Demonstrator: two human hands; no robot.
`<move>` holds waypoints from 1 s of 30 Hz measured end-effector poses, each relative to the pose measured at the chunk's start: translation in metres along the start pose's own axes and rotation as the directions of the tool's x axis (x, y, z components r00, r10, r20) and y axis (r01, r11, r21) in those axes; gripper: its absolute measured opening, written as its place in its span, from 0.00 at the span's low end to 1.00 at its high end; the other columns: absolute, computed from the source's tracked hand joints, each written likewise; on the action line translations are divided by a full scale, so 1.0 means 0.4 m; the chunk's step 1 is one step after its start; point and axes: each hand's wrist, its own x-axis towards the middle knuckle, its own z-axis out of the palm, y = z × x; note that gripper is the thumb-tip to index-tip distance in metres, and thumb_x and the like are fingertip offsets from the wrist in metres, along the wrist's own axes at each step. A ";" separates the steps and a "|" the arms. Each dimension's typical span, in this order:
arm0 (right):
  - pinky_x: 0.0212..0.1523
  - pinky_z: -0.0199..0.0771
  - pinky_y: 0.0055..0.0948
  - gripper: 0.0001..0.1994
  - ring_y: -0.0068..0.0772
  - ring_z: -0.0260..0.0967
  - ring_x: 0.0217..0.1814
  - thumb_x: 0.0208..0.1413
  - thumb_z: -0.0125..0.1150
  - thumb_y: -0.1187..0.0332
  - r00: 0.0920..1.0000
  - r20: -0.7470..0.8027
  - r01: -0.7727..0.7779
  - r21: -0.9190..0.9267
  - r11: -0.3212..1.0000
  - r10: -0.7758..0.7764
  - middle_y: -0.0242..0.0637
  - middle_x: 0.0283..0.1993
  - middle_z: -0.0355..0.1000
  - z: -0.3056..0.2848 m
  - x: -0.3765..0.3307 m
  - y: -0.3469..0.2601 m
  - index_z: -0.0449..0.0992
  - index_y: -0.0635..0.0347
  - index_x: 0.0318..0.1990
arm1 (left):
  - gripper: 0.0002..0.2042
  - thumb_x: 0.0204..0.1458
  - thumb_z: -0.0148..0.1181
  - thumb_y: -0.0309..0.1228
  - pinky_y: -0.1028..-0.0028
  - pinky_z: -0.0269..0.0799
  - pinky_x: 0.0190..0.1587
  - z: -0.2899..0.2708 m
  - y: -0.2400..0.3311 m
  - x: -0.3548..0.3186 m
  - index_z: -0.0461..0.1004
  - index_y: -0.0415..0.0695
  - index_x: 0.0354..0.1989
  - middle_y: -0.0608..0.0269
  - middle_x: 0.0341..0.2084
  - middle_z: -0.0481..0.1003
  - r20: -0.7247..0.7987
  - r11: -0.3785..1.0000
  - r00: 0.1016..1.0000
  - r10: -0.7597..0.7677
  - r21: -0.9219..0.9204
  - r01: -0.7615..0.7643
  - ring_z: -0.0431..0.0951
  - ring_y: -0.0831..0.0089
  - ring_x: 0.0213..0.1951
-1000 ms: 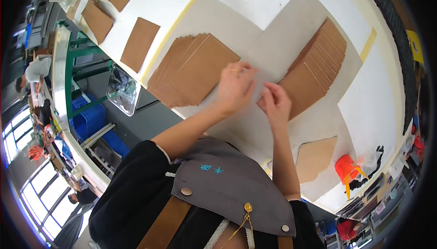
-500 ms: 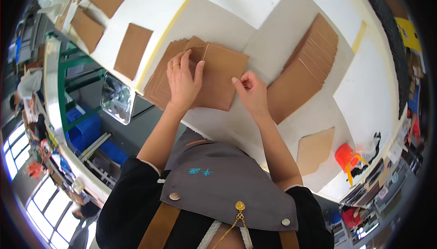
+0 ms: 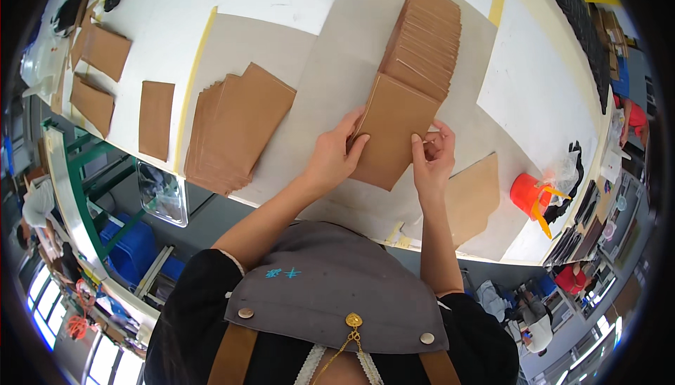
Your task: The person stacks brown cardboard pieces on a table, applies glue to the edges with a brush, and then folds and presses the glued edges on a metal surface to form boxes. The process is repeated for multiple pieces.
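Observation:
My left hand (image 3: 333, 154) and my right hand (image 3: 434, 160) pinch the opposite side edges of a brown leather-like panel (image 3: 395, 128), with thumbs on top. This panel lies at the near end of an overlapping row of similar brown panels (image 3: 425, 37), which fans away from me. Farther left, apart from both hands, rests a fanned stack of brown panels (image 3: 239, 121). Fingers under the held panel are partly hidden.
Grey sheets (image 3: 316, 68) cover part of the white table, with yellow tape (image 3: 199, 68) along one edge. Loose brown pieces (image 3: 156, 119) lie at the left. A tan sheet (image 3: 474, 199) and an orange-red container (image 3: 527, 195) stand near the right front edge.
Both hands have moved right from the left stack to the fanned row, with a panel now held at its near end. The view has also shifted to the right.

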 end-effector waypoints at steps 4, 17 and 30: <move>0.28 0.72 0.23 0.28 0.21 0.73 0.25 0.61 0.65 0.74 0.996 -0.023 0.073 -0.260 0.963 -0.081 0.30 0.29 0.72 -0.013 0.022 0.017 0.66 0.57 0.69 | 0.22 0.61 0.60 0.25 0.62 0.77 0.38 0.044 -0.017 0.053 0.69 0.46 0.65 0.47 0.42 0.81 -0.089 0.982 0.985 0.150 0.131 -0.138 0.79 0.49 0.33; 0.28 0.71 0.25 0.19 0.23 0.68 0.23 0.58 0.67 0.73 0.982 0.006 0.174 -0.402 0.899 -0.187 0.31 0.27 0.69 -0.011 0.060 0.066 0.78 0.55 0.57 | 0.15 0.61 0.59 0.24 0.59 0.77 0.41 0.073 -0.056 0.091 0.76 0.45 0.57 0.52 0.42 0.80 -0.117 0.923 0.947 0.300 0.287 -0.257 0.80 0.51 0.39; 0.32 0.69 0.21 0.13 0.18 0.65 0.28 0.64 0.63 0.70 0.979 0.203 -0.010 -0.105 0.994 0.032 0.28 0.31 0.73 0.135 0.023 0.025 0.78 0.62 0.55 | 0.16 0.54 0.66 0.29 0.60 0.71 0.52 -0.038 -0.071 0.032 0.79 0.47 0.53 0.55 0.48 0.75 -0.270 0.825 0.873 0.407 0.518 -0.225 0.73 0.57 0.49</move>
